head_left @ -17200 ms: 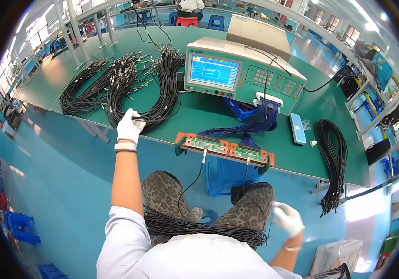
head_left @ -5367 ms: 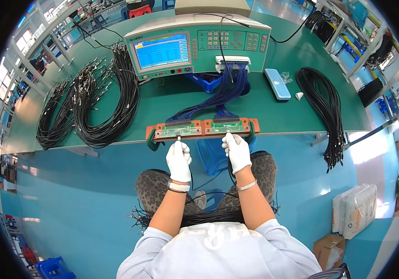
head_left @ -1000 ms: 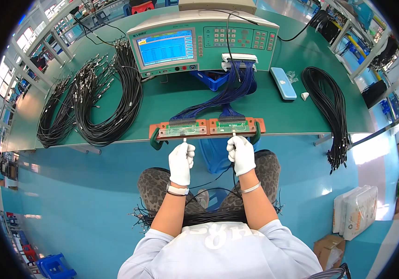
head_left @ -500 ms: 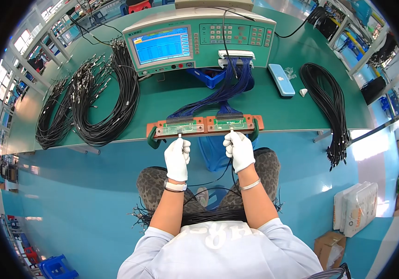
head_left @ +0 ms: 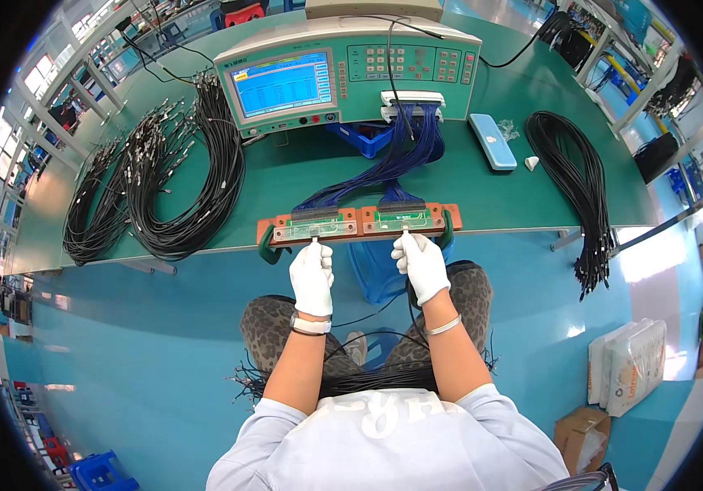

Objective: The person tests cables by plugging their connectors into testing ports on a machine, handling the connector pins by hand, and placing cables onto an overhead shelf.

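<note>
My left hand [head_left: 311, 278], in a white glove, pinches a small cable connector [head_left: 314, 240] at the front edge of the left green circuit board [head_left: 312, 228]. In a matching glove, my right hand [head_left: 422, 268] pinches another connector [head_left: 405, 233] at the right board [head_left: 404, 220]. Both boards sit on orange-brown blocks [head_left: 360, 222] along the table's front edge. Blue ribbon wires [head_left: 368, 176] run from the boards to a green and white tester [head_left: 351, 78] with a lit screen. A black cable [head_left: 413, 307] hangs below my right hand.
Bundles of black cables lie on the green table [head_left: 286, 172] at the left [head_left: 192, 204] and right [head_left: 576, 164]. A light blue case [head_left: 492, 141] lies right of the tester. More black cables [head_left: 376, 382] rest across my lap. A blue stool [head_left: 376, 270] stands under the table.
Both hands stay at the boards with almost the same grip. The view has shifted very slightly.
</note>
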A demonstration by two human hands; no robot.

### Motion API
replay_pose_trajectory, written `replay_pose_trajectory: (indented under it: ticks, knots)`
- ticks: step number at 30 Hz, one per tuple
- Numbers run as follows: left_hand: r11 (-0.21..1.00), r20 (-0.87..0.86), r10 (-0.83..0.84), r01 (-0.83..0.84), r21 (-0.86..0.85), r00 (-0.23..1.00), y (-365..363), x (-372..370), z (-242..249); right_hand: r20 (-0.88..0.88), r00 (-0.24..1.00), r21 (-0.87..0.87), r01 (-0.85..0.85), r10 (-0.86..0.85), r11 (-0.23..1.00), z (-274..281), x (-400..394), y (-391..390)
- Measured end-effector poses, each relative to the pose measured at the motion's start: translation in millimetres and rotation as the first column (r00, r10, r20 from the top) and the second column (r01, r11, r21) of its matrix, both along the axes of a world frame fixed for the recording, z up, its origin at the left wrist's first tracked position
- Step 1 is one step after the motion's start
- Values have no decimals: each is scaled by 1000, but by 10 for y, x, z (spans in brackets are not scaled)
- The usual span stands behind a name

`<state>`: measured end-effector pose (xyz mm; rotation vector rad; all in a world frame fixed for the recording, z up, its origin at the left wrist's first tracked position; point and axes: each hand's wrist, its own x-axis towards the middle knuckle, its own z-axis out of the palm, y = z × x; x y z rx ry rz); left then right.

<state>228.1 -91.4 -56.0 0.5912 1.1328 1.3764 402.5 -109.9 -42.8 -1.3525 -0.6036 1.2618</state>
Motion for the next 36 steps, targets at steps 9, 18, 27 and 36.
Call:
replay_pose_trajectory:
  ticks: [9,18,27,36]
  knots:
    - [998,94,-46,50,-40,995,32,-62,0,147,986,68,-95,84,993,-51,275,-180]
    - [989,-46,-147,147,-6,988,37,-125,20,2,996,153,83,-85,985,-232,163,-166]
    - [976,-135,-216,215,-20,967,-201,-1321,-223,-420,842,43,392,-339,919,-681,390,-314]
    - [906,-387,328,-402,-129,862,-1077,-2745,-696,-335,575,90,808,-746,582,-1097,1424,-1077]
